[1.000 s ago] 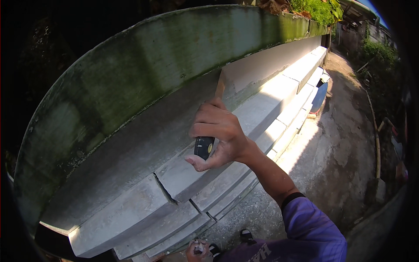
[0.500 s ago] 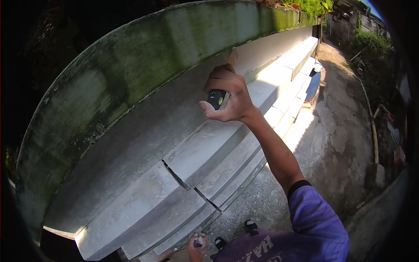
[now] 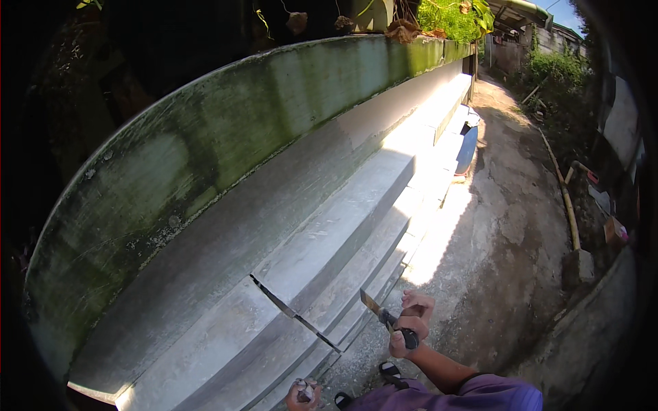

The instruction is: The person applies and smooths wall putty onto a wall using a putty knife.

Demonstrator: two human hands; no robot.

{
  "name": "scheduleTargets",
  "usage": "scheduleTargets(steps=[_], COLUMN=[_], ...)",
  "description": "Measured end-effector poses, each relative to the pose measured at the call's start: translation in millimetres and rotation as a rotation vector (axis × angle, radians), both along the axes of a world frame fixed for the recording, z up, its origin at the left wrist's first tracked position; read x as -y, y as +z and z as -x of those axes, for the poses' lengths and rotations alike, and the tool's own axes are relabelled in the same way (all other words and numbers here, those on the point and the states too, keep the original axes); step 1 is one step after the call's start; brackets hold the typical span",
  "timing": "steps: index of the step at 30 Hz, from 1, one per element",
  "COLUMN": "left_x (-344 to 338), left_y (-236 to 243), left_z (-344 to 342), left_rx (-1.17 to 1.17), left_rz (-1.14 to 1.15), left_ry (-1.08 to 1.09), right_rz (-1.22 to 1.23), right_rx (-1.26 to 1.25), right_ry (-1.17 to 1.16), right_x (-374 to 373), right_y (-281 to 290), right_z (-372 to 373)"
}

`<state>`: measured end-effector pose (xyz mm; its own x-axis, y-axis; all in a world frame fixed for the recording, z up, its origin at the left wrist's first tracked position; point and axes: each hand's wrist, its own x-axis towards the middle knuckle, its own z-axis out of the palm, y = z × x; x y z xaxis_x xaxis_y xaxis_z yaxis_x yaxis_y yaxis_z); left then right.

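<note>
My right hand (image 3: 413, 322) is closed round the dark handle of a putty knife (image 3: 371, 302), above the lower steps. Its flat brownish blade points up and left, apart from the concrete ledge (image 3: 343, 212). At the bottom edge my left hand (image 3: 301, 395) is closed on a small grey-white lump whose kind I cannot make out. Beyond the ledge rises a grey wall (image 3: 253, 198) with a paler patch toward its far end. A green-stained concrete rim (image 3: 226, 130) overhangs that wall.
Stepped concrete slabs with a dark gap (image 3: 273, 294) run along the left. A blue container (image 3: 467, 147) stands by the far steps. On the right, a bamboo pole (image 3: 565, 192) lies along the rough path (image 3: 507, 178). Plants (image 3: 449, 20) grow above the rim.
My right hand has come down from the upper wall with the putty knife, back toward my body. The view has shifted slightly. My left hand still holds the lump low down.
</note>
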<state>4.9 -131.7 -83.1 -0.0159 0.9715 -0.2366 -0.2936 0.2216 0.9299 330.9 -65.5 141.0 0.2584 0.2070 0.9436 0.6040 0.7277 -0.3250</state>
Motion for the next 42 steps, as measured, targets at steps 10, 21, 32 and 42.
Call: scheduleTargets(steps=[10,21,32,42], left_x=[-21,28,61,137], left_y=[91,74,93,25], left_z=[-68,-94,-127,-127], left_rx=[-0.47,-0.5,-0.965,-0.8], left_rz=[-0.393,-0.011,-0.602,-0.298], left_ry=[-0.255,-0.333,0.054,0.229], right_rz=[0.935,0.705,0.66,0.448], right_rx=[-1.376,-1.692,-0.171,-0.136], right_ry=[0.575,1.262,0.132,-0.025], right_x=[55,30,-113,-164], right_y=[-148,-51,124,160], right_z=[-34,-101,-109,-78])
